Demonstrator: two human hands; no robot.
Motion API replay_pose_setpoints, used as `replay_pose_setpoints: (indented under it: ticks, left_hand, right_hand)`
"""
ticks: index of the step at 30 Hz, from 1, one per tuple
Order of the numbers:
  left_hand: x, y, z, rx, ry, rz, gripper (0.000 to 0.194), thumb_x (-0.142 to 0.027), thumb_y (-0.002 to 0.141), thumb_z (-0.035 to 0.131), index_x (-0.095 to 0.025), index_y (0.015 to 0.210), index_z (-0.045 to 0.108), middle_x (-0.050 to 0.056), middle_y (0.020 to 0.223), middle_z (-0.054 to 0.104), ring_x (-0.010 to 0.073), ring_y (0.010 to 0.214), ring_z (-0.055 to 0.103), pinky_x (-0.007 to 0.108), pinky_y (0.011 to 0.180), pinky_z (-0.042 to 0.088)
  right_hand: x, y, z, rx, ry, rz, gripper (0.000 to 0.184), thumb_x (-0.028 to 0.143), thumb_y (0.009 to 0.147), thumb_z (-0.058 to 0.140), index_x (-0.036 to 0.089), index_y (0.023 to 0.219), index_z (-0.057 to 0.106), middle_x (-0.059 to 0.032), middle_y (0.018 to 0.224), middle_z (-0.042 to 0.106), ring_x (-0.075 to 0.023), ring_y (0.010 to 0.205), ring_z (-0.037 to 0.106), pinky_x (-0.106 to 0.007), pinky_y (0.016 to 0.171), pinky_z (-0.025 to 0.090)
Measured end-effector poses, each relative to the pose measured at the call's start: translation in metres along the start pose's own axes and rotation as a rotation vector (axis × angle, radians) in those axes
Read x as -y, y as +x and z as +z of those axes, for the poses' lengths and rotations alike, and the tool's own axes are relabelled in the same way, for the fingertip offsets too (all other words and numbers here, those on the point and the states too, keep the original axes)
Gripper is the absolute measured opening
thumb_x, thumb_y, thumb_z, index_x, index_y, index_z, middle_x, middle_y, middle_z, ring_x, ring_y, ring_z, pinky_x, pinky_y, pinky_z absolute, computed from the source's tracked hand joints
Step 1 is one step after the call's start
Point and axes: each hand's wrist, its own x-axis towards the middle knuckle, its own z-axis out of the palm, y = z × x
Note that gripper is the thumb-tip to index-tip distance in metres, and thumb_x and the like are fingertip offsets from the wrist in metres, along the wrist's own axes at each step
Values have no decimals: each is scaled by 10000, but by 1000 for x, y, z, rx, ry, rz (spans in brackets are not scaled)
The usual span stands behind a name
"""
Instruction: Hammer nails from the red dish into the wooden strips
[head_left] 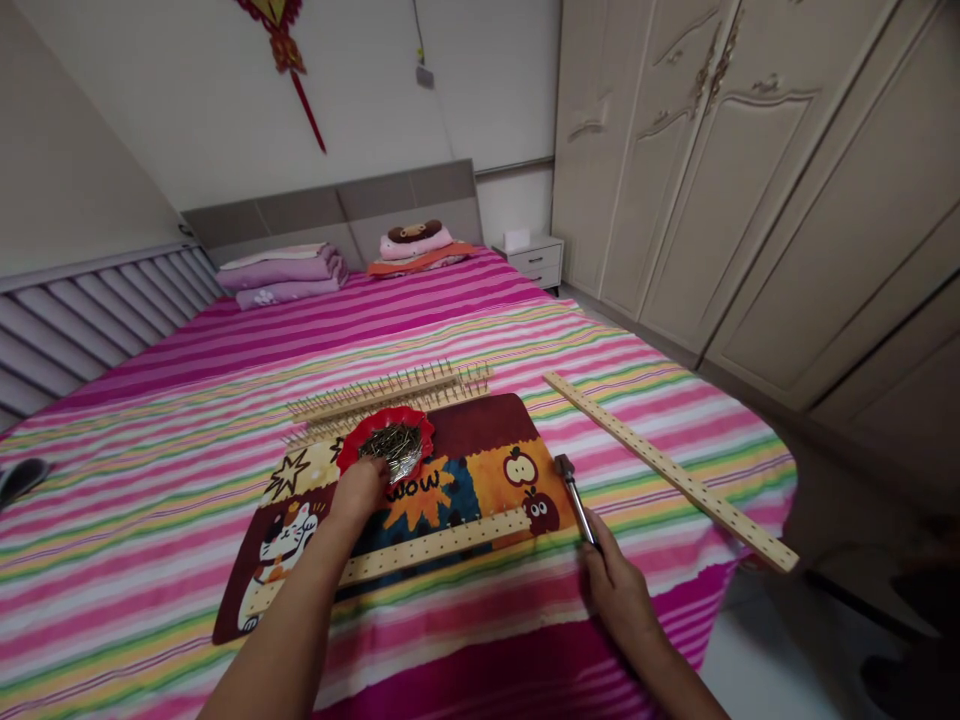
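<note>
My left hand (362, 492) reaches to the near edge of a red scalloped dish (427, 428), its bent fingertips among a heap of nails (401, 442). Whatever those fingers pinch is hidden. Wrapped around the handle of a small hammer (576, 500) is my right hand (615, 575), with the hammer head raised toward the back. Between both hands lies a pale wooden strip (442, 538) with rows of dark dots, partly covered by my left forearm. It rests across a colourful cartoon-print mat (480, 425).
Behind the dish, wooden strips (382, 396) bristle with upright nails. Another dotted strip (660, 465) lies diagonally at right, its near end at the bed's edge. A striped sheet (135, 560) covers the bed. Folded bedding (289, 275) sits near the headboard; wardrobes (750, 190) stand at right.
</note>
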Motion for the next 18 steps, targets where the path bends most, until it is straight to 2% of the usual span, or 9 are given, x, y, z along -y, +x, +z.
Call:
replay_pose_setpoints:
  ticks: [3, 9, 14, 16, 18]
  left_hand:
    - [2, -2, -1, -1, -13, 26, 201, -217, 800, 457, -180, 756, 649, 93, 870, 646, 176, 775, 601, 250, 693, 416]
    - [-1, 1, 0, 8, -80, 45, 122, -156, 723, 532, -201, 717, 644, 42, 825, 642, 146, 720, 577, 229, 672, 399]
    - [2, 1, -3, -18, -151, 35, 120, -163, 726, 517, -195, 662, 614, 30, 767, 646, 134, 692, 571, 219, 650, 395]
    - [7, 0, -4, -42, -242, -11, 105, -204, 727, 525, -200, 669, 612, 13, 714, 647, 131, 655, 570, 223, 626, 399]
    - [13, -2, -5, -83, -425, -71, 103, -262, 716, 543, -203, 671, 614, -6, 635, 634, 133, 600, 561, 233, 594, 404]
  right_hand:
    - [-1, 0, 0, 9, 0, 1, 572, 394, 850, 347, 154, 1356, 458, -112, 1068, 710, -229, 969, 670, -279, 721, 528]
    - [-2, 0, 1, 4, 11, -4, 560, 384, 843, 365, 164, 1347, 470, -94, 990, 736, -221, 838, 700, -267, 664, 531]
    - [-4, 1, 3, 8, 3, -8, 582, 399, 845, 353, 141, 1357, 457, -109, 972, 737, -225, 804, 703, -266, 643, 531]
    - [-6, 1, 3, 20, -7, -7, 580, 393, 851, 350, 143, 1366, 444, -104, 939, 744, -227, 779, 704, -272, 637, 531]
    - [-7, 0, 2, 33, -15, -10, 567, 381, 860, 350, 154, 1372, 436, -91, 902, 749, -223, 769, 705, -271, 645, 529]
